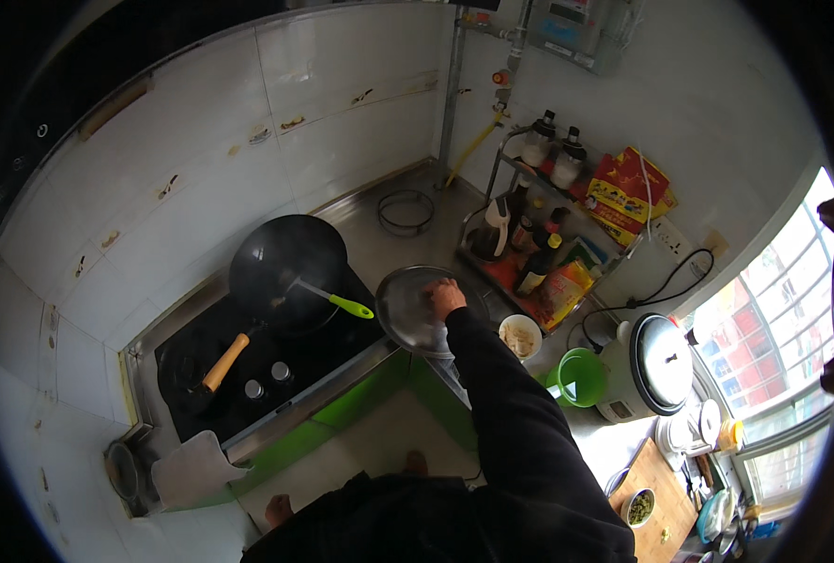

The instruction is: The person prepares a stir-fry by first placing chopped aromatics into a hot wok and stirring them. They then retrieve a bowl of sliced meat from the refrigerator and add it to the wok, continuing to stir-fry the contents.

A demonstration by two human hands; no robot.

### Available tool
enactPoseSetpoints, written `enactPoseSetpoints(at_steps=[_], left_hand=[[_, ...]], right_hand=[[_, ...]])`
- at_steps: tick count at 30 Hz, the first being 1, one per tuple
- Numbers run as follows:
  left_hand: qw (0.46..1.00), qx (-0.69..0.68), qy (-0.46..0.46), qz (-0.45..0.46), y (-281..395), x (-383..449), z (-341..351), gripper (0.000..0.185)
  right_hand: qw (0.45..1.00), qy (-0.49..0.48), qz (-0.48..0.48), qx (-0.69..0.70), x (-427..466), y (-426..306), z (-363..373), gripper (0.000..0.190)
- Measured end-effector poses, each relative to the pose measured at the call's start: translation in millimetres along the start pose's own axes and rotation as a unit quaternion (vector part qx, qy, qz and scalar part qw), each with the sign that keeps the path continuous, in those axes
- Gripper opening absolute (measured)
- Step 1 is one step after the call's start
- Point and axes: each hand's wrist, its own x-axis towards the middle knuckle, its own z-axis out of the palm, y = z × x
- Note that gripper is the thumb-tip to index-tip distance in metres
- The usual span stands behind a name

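My right hand (pixel 447 297) is closed on the knob of a round metal pan lid (pixel 410 320), which lies over the counter just right of the gas hob. The knob itself is hidden under my fingers. To the left, a black wok (pixel 283 260) with a wooden handle (pixel 225 362) stands on the black glass hob (pixel 318 366). A spatula with a green handle (pixel 351 306) rests in the wok, its handle over the rim. Beside the lid, near my right sleeve, stands a white bowl (pixel 520 337) of pale food. My left hand is out of view.
Behind the bowl, a rack (pixel 491 271) holds sauce bottles, seasoning jars and packets. A green container (pixel 580 378) and a rice cooker (pixel 645 373) stand at the right. Farther down are a wooden cutting board (pixel 652 492) and a bowl of chopped greens (pixel 638 508). A metal ring stand (pixel 405 212) lies in the corner.
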Motion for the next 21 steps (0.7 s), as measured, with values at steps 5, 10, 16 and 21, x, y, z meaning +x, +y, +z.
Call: enactPoseSetpoints(at_steps=[5, 10, 16, 21], left_hand=[[1.0, -0.009, -0.018, -0.024, 53, -4, 13, 0.032], [0.985, 0.041, -0.049, 0.161, 84, -7, 9, 0.033], [0.996, -0.048, -0.074, 0.005, 126, -17, 4, 0.041], [0.992, -0.103, -0.07, -0.031, 125, -10, 2, 0.044]], right_hand=[[0.998, 0.018, -0.026, -0.055, 26, 41, 10, 0.03], [1.0, 0.001, -0.026, -0.004, 39, 63, 15, 0.028], [0.996, 0.029, -0.053, -0.071, 42, 57, 4, 0.028], [0.987, 0.014, -0.09, 0.134, 32, -42, -24, 0.03]])
